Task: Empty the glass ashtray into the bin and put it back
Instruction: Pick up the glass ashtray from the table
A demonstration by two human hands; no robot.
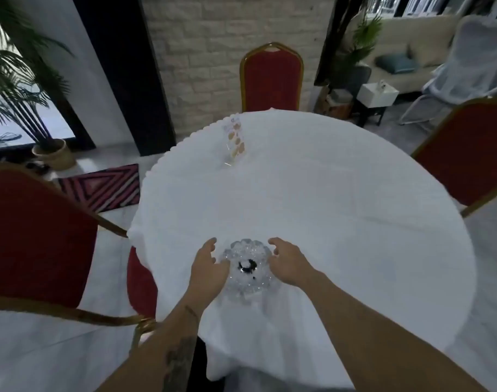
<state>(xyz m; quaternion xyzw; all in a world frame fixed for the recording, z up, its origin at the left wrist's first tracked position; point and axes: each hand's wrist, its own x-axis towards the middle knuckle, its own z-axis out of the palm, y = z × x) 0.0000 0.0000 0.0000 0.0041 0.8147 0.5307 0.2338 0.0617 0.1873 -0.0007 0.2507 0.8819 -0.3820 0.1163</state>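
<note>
A cut-glass ashtray (247,267) with dark bits in its middle sits near the front edge of the round table with a white cloth (340,210). My left hand (206,267) is at its left side, fingers apart, the thumb close to or touching the rim. My right hand (288,263) is at its right side, fingers curled and apart, just off the glass. Neither hand has lifted it. No bin is in view.
A clear menu stand (235,141) is at the table's far left. Red chairs with gold frames stand at the far side (271,77), right (467,154) and left (35,239). A potted palm (24,89) and striped mat (103,186) lie left.
</note>
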